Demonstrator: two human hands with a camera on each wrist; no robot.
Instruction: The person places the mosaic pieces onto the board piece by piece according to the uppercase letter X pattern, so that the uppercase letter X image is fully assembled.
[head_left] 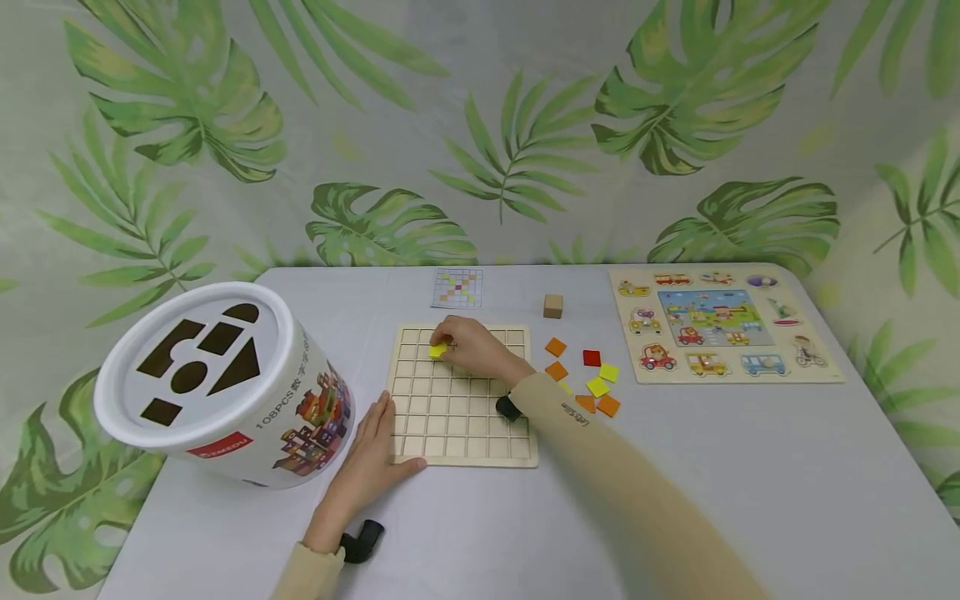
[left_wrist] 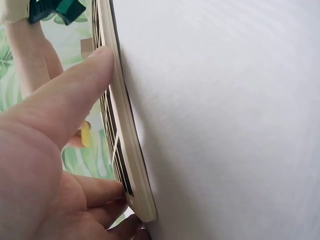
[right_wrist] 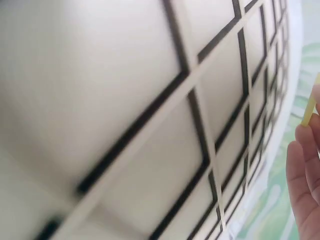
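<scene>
Looks barely started IMO, most of it's left to do

L hand (head_left: 367,462) is at the board's (head_left: 459,425) left side, fingers straight-ish, no real grip, thumb touching the near edge. Squares I can see are bare, tho the R arm (head_left: 600,458) hides some. Loose tiles (head_left: 597,387) (red/orange/yellow) lie on the counter (head_left: 712,467) to the right, so prob lots to go. R hand (head_left: 477,346) pinches 1 yellow tile (head_left: 437,352) over the far-left squares; can't tell if it's touching. Card (head_left: 457,287) w/ coloured grid sits behind.

downward head view, close wrist views, board (head_left: 457,405) in all
</scene>
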